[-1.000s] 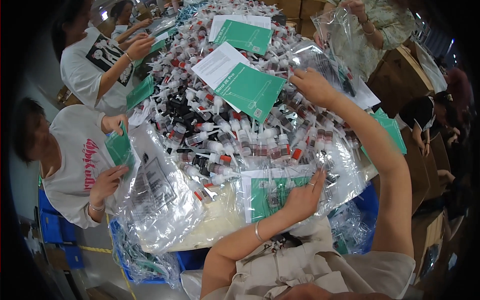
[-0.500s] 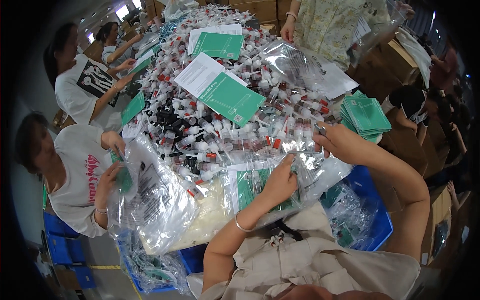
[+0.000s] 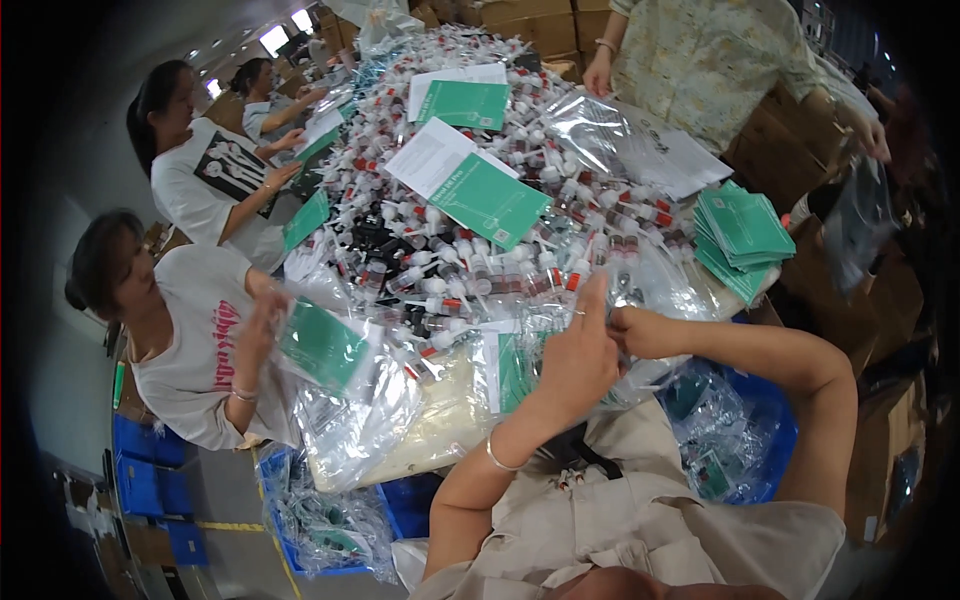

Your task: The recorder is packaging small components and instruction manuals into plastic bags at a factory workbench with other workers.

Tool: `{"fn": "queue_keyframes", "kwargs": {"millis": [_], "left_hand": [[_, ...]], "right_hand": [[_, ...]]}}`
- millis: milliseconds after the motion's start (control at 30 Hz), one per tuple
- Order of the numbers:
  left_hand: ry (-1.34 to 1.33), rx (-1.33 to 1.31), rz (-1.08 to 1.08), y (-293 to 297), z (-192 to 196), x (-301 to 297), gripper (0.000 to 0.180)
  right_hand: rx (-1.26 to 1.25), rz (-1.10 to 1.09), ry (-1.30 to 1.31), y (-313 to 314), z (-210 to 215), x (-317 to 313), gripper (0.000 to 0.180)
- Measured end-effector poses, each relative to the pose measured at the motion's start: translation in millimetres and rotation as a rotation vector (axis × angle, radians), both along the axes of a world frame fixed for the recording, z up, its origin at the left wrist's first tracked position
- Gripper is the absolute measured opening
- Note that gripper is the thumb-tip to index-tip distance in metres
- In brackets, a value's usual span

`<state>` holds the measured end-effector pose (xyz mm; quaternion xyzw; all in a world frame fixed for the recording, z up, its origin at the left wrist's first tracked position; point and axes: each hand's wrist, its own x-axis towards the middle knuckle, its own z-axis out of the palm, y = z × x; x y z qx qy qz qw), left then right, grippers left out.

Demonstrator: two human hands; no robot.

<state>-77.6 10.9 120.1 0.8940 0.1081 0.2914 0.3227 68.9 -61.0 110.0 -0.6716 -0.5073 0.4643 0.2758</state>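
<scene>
My left hand presses on a clear plastic bag with a green leaflet inside, at the near edge of the table. My right hand is closed right next to it, pinching the bag's right side; what else it holds is hidden. Just beyond both hands lies a big heap of small clear vials with red, white and black caps. A green-and-white leaflet rests on top of the heap.
A stack of green leaflets lies at the right. A blue bin with filled bags stands by my right elbow. A person at the left holds a bagged green leaflet; two more people sit behind, another stands at the far side.
My right arm has pulled back from the far heap to the near edge and now meets my left hand on the bag. The view tilted down.
</scene>
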Motion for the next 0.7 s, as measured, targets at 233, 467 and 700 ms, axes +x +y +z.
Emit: {"fn": "queue_keyframes", "kwargs": {"millis": [233,467,700], "left_hand": [[-0.094,0.086,0.029,-10,13,0,0.075],[-0.134,-0.152,0.038,22,-45,14,0.080],[0.207,0.176,0.053,11,-113,28,0.068]], "right_hand": [[0.211,0.240,-0.118,28,-6,10,0.023],[-0.023,0.468,-0.276,32,43,40,0.021],[0.458,0.458,-0.518,94,82,-25,0.015]]}}
